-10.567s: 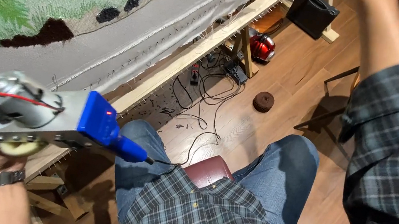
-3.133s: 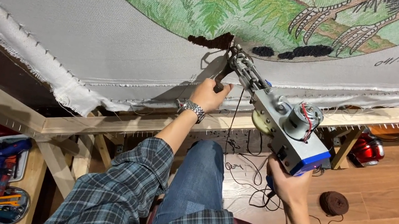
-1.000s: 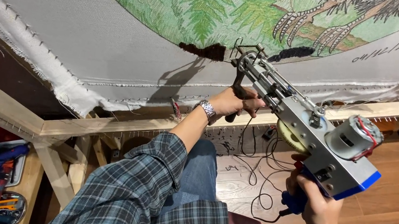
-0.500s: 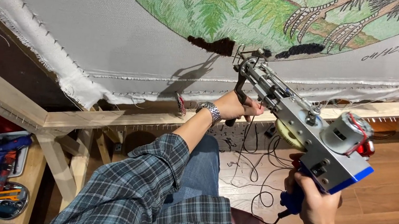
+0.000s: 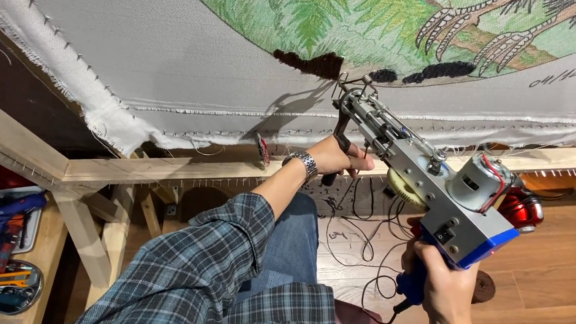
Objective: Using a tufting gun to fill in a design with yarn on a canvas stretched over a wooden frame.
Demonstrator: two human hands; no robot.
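Note:
A silver and blue tufting gun (image 5: 430, 178) points up-left, its needle tip against the grey backing cloth (image 5: 167, 50) just below a dark brown tufted patch (image 5: 309, 61) at the rim of a green leafy design. My left hand (image 5: 339, 156), with a metal watch on the wrist, grips the gun's black front handle. My right hand (image 5: 439, 280) holds the blue rear grip, from which a black cord hangs.
The cloth is stretched on a wooden frame (image 5: 171, 170) with nail strips along its bars. A blue glue gun (image 5: 6, 214) and other tools lie on a shelf at lower left. Black cables (image 5: 361, 235) trail over the wood floor; a red object (image 5: 523, 209) sits behind the gun.
Over the last second the gun and both hands have kept nearly the same pose at the dark patch. Ten seconds ago the gun was held low, away from the cloth.

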